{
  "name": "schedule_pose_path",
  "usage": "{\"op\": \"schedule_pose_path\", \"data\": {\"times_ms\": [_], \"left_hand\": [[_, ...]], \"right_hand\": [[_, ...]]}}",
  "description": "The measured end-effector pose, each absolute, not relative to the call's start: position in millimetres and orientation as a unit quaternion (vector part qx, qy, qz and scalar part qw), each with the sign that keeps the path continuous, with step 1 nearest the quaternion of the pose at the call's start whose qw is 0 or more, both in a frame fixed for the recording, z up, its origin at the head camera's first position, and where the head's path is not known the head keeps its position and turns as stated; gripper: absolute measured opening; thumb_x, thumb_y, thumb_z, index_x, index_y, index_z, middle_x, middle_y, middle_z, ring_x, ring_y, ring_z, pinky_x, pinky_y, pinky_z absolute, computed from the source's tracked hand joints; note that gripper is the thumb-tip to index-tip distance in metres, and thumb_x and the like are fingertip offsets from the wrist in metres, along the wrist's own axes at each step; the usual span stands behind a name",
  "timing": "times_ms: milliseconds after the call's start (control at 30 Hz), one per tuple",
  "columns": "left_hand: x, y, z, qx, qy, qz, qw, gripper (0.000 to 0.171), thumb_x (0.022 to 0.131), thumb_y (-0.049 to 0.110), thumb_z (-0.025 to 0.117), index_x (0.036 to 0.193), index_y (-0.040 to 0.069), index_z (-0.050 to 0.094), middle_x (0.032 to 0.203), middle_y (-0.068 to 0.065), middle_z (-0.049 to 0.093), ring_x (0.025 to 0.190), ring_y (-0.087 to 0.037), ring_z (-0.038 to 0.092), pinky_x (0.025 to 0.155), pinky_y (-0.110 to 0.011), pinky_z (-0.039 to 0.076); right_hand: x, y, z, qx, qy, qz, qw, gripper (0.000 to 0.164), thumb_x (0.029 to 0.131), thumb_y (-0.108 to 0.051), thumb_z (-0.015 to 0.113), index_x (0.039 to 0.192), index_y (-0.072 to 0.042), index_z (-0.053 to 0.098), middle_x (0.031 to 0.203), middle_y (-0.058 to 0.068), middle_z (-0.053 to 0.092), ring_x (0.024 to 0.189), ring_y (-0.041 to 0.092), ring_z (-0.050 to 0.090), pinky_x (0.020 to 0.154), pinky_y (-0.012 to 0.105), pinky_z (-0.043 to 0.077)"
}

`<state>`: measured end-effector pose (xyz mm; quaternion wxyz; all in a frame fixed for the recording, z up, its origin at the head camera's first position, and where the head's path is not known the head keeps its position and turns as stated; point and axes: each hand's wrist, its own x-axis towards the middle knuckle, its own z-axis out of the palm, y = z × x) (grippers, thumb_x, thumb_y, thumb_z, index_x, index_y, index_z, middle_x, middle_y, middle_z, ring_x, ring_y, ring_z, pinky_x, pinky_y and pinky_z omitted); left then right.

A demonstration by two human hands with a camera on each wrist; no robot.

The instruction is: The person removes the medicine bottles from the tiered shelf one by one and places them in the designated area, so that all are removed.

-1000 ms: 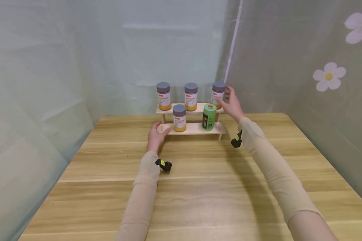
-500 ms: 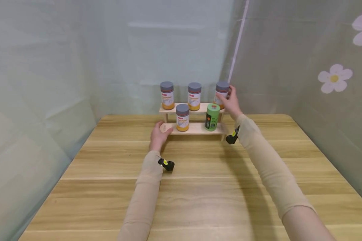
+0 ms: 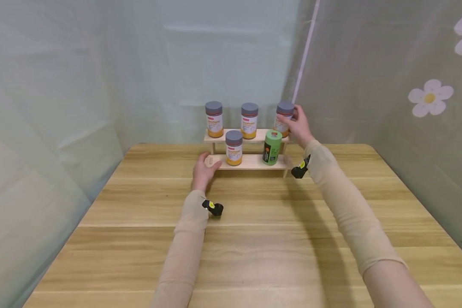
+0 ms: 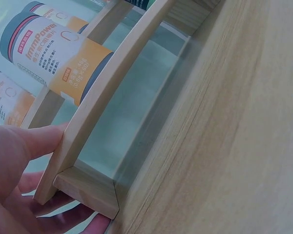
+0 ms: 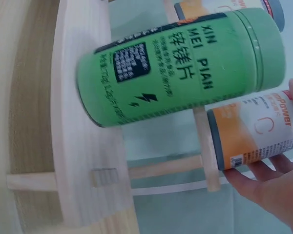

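Observation:
A two-tier wooden display rack (image 3: 254,162) stands at the back of the table. My left hand (image 3: 202,171) grips the left end of its lower tier, thumb on top and fingers beneath in the left wrist view. On the upper tier are three grey-capped supplement bottles with white and orange labels. My right hand (image 3: 301,127) holds the rightmost bottle (image 5: 256,126), its thumb across the front and fingers behind. The lower tier carries another grey-capped bottle (image 3: 234,148) on the left and a green bottle (image 3: 272,147) on the right. All the bottles stand upright.
The wood-grain table (image 3: 246,252) spreads in front of the rack. Pale cloth (image 3: 215,51) hangs behind, and a grey sheet with white flowers (image 3: 430,98) hangs on the right. The green bottle stands close in front of the bottle in my right hand.
My right hand's fingers have closed in around the rightmost upper bottle. The left hand keeps its grip on the rack. The head view has shifted slightly, moving the scene a little right.

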<state>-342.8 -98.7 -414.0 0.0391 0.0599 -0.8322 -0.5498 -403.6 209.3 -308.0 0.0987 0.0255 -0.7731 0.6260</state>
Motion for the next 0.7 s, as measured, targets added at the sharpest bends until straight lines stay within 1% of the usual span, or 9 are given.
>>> {"op": "schedule_pose_path", "data": {"times_ms": [200,533,700], "left_hand": [[-343.4,-100.3,-414.6,0.06,-0.83,-0.553,0.04,0.067,0.091,0.03,0.066,0.148,0.012,0.036,0.156,-0.013,0.035,0.145,-0.032,0.032,0.121,-0.046,0.025],[-345.7,-101.6,-417.1,0.062,-0.83,-0.552,0.038,0.067,0.091,0.031,0.066,0.148,0.013,0.036,0.156,-0.012,0.035,0.145,-0.031,0.031,0.122,-0.046,0.024],[-345.8,-101.7,-417.4,0.06,-0.83,-0.552,0.042,0.067,0.091,0.031,0.067,0.147,0.013,0.037,0.156,-0.013,0.036,0.145,-0.031,0.032,0.122,-0.045,0.025]], "right_hand": [[-403.3,211.2,-304.1,0.017,-0.766,0.636,0.086,0.064,0.089,-0.028,0.069,0.142,-0.017,0.034,0.148,0.016,0.043,0.133,0.032,0.046,0.106,0.053,0.045],[-403.1,216.3,-301.9,0.009,-0.766,0.636,0.093,0.063,0.088,-0.029,0.07,0.141,-0.019,0.036,0.147,0.015,0.045,0.131,0.031,0.047,0.104,0.051,0.046],[-402.5,218.8,-297.9,0.009,-0.768,0.634,0.089,0.064,0.088,-0.029,0.07,0.141,-0.02,0.036,0.149,0.014,0.043,0.133,0.031,0.046,0.104,0.05,0.046]]}}
